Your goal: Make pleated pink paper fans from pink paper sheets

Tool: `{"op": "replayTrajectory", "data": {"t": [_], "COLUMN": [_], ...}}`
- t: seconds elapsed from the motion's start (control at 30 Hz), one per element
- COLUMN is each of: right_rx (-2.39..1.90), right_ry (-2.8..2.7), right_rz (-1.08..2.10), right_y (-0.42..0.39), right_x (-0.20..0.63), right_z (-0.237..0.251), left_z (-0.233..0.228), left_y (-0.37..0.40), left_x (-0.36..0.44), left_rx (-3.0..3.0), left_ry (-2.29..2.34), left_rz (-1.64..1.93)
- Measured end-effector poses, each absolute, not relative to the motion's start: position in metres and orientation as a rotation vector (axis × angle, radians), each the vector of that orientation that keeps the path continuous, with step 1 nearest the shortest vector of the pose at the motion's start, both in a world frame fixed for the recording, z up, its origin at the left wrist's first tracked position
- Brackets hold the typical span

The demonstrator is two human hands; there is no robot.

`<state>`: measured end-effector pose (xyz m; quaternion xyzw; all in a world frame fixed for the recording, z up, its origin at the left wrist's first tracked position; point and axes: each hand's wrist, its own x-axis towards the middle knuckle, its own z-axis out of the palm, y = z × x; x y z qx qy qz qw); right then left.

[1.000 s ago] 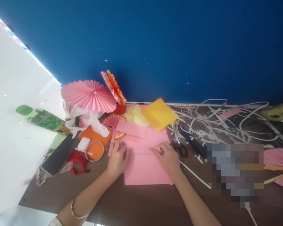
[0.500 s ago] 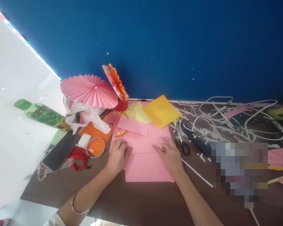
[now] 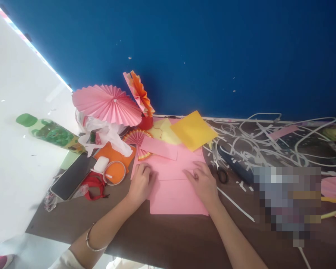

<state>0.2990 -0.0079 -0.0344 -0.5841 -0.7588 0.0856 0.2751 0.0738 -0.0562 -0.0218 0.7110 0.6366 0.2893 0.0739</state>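
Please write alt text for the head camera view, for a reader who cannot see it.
Two bare hands, left hand and right hand, press flat on a pink paper sheet on a brown table against a blue wall. Behind it lie a pink paper fan, a yellow sheet, scissors and white paper strips.

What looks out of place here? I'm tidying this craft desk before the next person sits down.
Curled white paper strips sprawl across the table right of the pink paper, half burying the scissors.

Matt pink paper sheet [image 3: 176, 194] lies on a smooth dark wood-grain table [image 3: 162, 239].
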Motion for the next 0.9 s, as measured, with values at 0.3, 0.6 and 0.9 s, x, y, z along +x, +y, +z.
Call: {"op": "replayTrajectory", "data": {"t": [0.3, 0.6, 0.9], "right_rx": [-1.506, -1.518, -1.473], "right_ry": [-2.053, -2.019, -2.009], "right_rz": [0.221, 0.277, 0.248], "right_y": [-0.008, -0.009, -0.007], "right_x": [0.296, 0.295, 0.296], "right_z": [-0.034, -0.035, -0.034], "left_z": [-0.017, -0.024, -0.027], "left_y": [-0.056, -0.068, -0.087], "left_x": [0.076, 0.099, 0.109], "left_rx": [2.523, 2.852, 2.636], "left_ry": [1.845, 1.605, 1.608], "left_rz": [0.751, 0.342, 0.23]}}
